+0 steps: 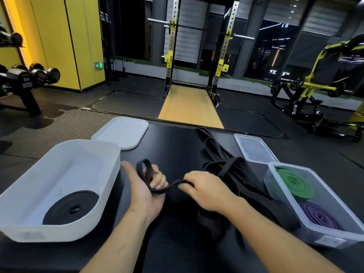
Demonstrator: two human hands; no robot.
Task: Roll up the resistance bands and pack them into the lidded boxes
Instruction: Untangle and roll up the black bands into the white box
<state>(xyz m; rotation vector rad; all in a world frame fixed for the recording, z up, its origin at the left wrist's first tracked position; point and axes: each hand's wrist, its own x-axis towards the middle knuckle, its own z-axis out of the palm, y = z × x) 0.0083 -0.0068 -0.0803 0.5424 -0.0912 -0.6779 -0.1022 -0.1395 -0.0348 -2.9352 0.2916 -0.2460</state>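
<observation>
Two hands on one black band here. The left hand is palm-up with its fingers curled round a small starter loop, and the right hand pinches the strap just beside it. The rest of that band trails back into the loose pile of black bands on the counter, between the two boxes.

Looks to me like the very start of a roll. My tip: get that first loop flat and tight with no twist, then feed the strap with the right hand under light tension so the layers stack edge to edge. I'd pull it free of the pile first or it'll probably snag.

The white box on the left already has one black roll in it, so this one likely goes beside that. The clear box holds a green roll and a purple roll.
</observation>
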